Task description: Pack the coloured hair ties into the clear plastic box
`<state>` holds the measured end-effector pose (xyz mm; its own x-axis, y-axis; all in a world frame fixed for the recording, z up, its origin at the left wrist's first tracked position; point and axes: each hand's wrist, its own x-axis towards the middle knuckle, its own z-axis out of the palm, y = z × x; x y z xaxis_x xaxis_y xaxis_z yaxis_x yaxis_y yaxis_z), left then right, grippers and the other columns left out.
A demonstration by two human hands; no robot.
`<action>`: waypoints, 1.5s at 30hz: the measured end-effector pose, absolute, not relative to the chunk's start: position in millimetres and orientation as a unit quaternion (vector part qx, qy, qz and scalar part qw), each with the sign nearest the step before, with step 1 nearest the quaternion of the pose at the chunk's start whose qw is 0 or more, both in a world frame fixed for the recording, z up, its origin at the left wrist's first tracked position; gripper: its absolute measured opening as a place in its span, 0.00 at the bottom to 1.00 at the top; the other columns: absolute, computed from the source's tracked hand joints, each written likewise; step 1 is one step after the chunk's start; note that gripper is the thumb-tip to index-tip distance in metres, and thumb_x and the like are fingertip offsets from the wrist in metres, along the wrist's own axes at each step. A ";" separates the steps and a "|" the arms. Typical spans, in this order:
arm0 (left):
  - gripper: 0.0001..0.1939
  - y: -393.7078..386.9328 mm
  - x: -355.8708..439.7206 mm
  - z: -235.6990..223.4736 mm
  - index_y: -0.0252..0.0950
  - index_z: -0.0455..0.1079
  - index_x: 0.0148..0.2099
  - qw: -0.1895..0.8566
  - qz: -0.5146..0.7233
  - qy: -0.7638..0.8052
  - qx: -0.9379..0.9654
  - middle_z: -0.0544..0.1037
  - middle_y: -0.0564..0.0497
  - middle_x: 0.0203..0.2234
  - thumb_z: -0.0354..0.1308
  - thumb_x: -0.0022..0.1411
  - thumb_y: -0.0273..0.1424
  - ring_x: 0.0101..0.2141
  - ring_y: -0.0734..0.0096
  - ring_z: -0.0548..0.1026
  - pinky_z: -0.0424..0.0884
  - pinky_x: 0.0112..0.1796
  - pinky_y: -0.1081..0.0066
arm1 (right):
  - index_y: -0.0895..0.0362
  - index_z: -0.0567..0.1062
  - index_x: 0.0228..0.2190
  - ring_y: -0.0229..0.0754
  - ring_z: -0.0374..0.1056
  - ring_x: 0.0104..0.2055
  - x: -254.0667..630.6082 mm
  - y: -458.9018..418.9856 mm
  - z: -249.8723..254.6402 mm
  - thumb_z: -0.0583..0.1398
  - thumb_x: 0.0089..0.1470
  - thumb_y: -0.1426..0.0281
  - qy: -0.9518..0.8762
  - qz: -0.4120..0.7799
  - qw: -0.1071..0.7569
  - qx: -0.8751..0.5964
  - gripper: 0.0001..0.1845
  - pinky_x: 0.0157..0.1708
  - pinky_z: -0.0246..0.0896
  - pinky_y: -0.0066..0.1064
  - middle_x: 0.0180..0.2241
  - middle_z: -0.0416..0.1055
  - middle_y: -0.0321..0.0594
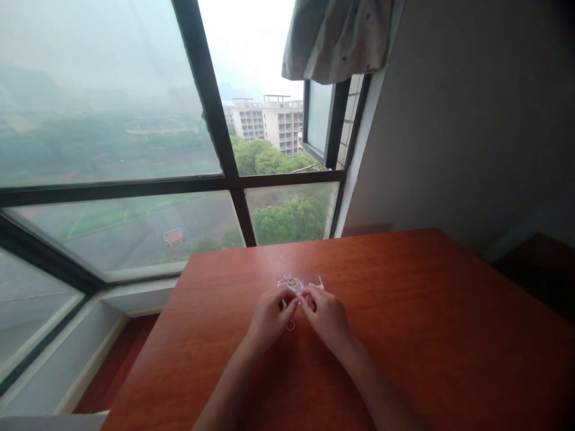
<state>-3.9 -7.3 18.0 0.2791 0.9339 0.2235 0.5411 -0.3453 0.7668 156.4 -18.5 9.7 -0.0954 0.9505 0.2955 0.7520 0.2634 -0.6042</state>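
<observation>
My left hand and my right hand meet above the middle of the table, thumbs and index fingers pinched close together. Whatever lies between the fingertips is too small to make out. Just beyond the left fingers is a little heap of small metallic and pale pieces. A clear plastic bag or box lies behind the right fingers, partly hidden by them. On the wood below the left fingertips rests a small pinkish ring.
The reddish-brown wooden table spreads out to both sides. Beyond its far edge stand dark-framed windows, one pane swung outward. A curtain hangs above, and a plain wall rises at the right.
</observation>
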 end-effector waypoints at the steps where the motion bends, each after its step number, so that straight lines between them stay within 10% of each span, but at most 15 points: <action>1: 0.08 -6.8 -4.0 17.4 0.35 0.73 0.32 0.288 0.340 0.498 0.744 0.74 0.54 0.22 0.54 0.60 0.31 0.22 0.76 0.67 0.60 0.26 0.77 | 0.54 0.74 0.32 0.38 0.68 0.28 155.9 -18.7 9.8 0.56 0.58 0.68 -0.724 0.150 0.327 -0.589 0.06 0.28 0.50 0.26 0.26 0.74 0.35; 28: 0.09 1.9 -21.7 9.6 0.38 0.74 0.38 0.147 0.328 0.578 0.733 0.77 0.51 0.30 0.52 0.61 0.32 0.29 0.70 0.73 0.66 0.32 0.73 | 0.54 0.76 0.32 0.44 0.72 0.36 140.3 -31.6 14.4 0.58 0.55 0.68 -0.784 0.193 0.115 -0.579 0.06 0.32 0.55 0.28 0.34 0.77 0.42; 45: 0.09 -8.0 -1.3 22.3 0.35 0.74 0.32 0.271 0.340 0.505 0.745 0.76 0.52 0.25 0.54 0.59 0.32 0.25 0.74 0.69 0.63 0.29 0.74 | 0.53 0.74 0.32 0.39 0.68 0.30 155.2 -17.6 10.8 0.55 0.58 0.67 -0.709 0.157 0.298 -0.620 0.08 0.28 0.51 0.26 0.26 0.73 0.36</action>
<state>-1.3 -8.0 22.3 0.2572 0.9378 0.2334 0.5688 -0.3422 0.7479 155.2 -17.6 10.8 -0.0547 0.9722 0.2276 0.7845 0.1828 -0.5926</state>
